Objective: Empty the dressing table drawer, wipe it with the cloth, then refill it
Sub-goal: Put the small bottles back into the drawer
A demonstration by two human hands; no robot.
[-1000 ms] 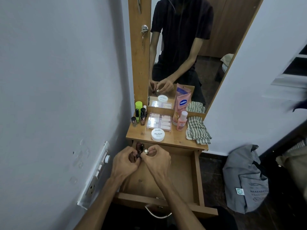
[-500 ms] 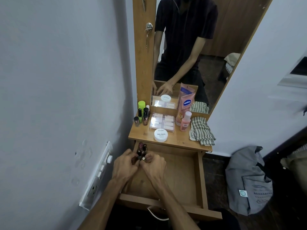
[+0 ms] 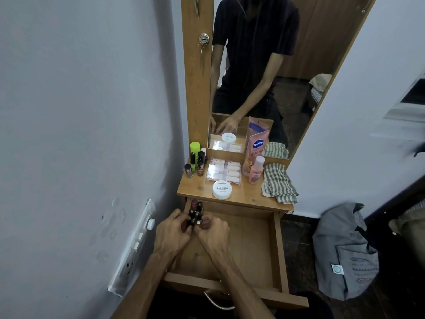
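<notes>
The wooden drawer [image 3: 277, 249] is pulled out below the dressing table top [image 3: 243, 196]. Several small dark bottles [image 3: 196, 211] stand clustered in its far left corner. My left hand [image 3: 173, 233] and my right hand [image 3: 212, 231] meet around the nearest bottles, fingers closed on them. The rest of the drawer floor is bare wood. The striped cloth [image 3: 278, 183] lies folded on the table top at the right.
On the top stand several nail polish bottles [image 3: 195, 165], a clear case [image 3: 224, 172], a white jar [image 3: 222, 189], a lotion tube [image 3: 254, 148] and a pink bottle [image 3: 256, 170]. A wall switchboard [image 3: 135, 245] is at the left. A grey bag [image 3: 345, 252] is on the floor.
Both hands have moved down and back into the drawer's far left corner with the small bottles, setting them among the others there.
</notes>
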